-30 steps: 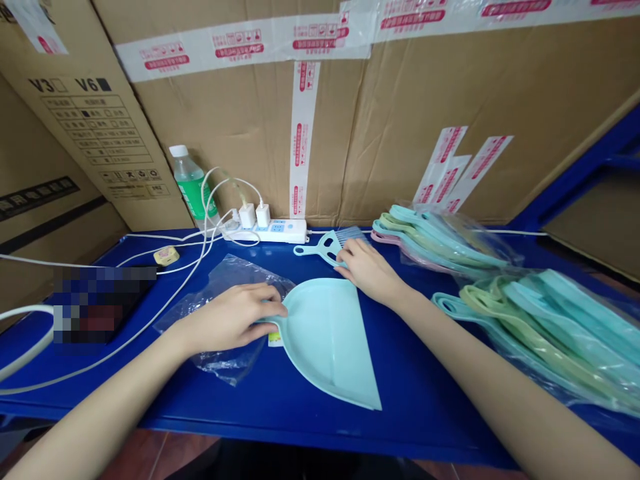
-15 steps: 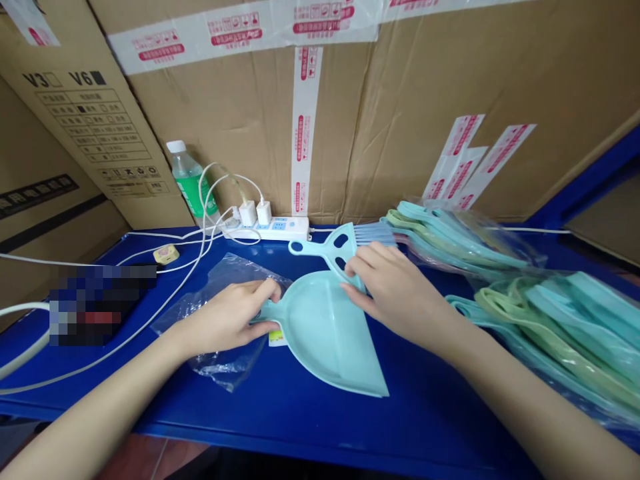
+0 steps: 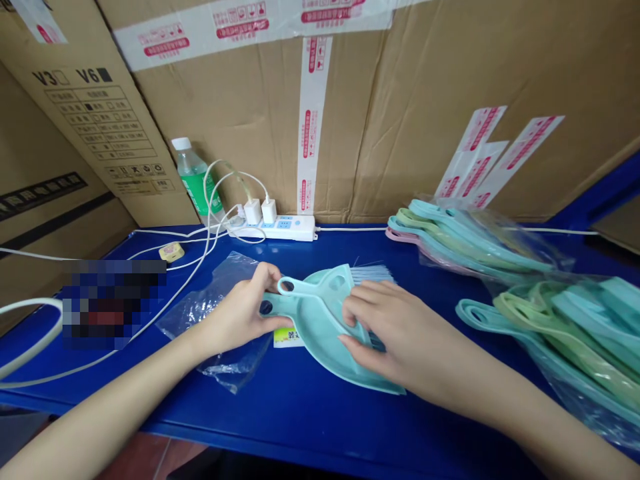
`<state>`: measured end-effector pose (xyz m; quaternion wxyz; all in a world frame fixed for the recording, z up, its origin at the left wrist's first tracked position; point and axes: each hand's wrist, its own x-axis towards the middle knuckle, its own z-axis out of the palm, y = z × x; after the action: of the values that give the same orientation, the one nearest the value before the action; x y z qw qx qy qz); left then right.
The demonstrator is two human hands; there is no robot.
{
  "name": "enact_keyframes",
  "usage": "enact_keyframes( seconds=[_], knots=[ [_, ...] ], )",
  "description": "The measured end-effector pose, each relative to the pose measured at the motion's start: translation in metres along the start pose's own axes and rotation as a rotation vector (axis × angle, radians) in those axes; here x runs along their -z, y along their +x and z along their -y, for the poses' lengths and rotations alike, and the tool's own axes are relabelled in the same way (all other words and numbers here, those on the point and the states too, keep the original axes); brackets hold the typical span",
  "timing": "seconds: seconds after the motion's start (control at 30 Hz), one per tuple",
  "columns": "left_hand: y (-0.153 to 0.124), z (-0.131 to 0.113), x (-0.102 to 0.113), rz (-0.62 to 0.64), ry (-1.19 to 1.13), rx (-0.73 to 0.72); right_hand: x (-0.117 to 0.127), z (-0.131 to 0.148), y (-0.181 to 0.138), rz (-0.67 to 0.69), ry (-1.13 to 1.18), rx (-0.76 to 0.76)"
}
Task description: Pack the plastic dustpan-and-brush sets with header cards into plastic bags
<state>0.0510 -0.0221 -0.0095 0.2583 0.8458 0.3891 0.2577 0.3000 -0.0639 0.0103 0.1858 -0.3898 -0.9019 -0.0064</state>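
Note:
A light teal dustpan (image 3: 320, 343) lies above the blue surface, its handle pointing left. My left hand (image 3: 245, 307) pinches that handle between thumb and fingers. Over the pan is a matching hand brush (image 3: 320, 293), its handle toward my left hand and its pale blue bristles showing beyond my right hand. My right hand (image 3: 380, 327) is closed on the brush's head, hiding part of it. Under the dustpan handle a yellow-green label (image 3: 287, 338) shows, beside a crumpled clear plastic bag (image 3: 225, 360).
Bagged dustpan sets (image 3: 470, 233) lie at the back right, with more bagged sets (image 3: 565, 327) nearer. A power strip (image 3: 295, 229) with white chargers and cables, plus a green-labelled bottle (image 3: 195, 183), stand before a large cardboard box (image 3: 400, 113). A blurred dark object (image 3: 115, 303) lies left.
My right hand has brought the brush down and toward me, from behind the dustpan to over it. The left hand keeps its hold on the dustpan handle. The view has shifted slightly.

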Motion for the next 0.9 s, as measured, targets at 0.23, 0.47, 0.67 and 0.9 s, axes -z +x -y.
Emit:
enact_keyframes(
  seconds=[0.23, 0.47, 0.67, 0.9],
  knots=[
    [0.000, 0.002, 0.000, 0.009, 0.057, -0.098, -0.017, 0.011, 0.001, 0.072, -0.074, 0.030],
    [-0.002, 0.003, -0.003, -0.019, 0.150, -0.153, -0.027, 0.023, 0.002, 0.043, -0.045, -0.017],
    [0.000, -0.001, -0.003, 0.018, 0.192, -0.247, -0.030, 0.025, 0.003, 0.044, 0.061, -0.015],
    [0.002, 0.001, -0.003, 0.015, 0.206, -0.355, -0.034, 0.021, 0.004, 0.073, 0.087, 0.051]
  ],
)
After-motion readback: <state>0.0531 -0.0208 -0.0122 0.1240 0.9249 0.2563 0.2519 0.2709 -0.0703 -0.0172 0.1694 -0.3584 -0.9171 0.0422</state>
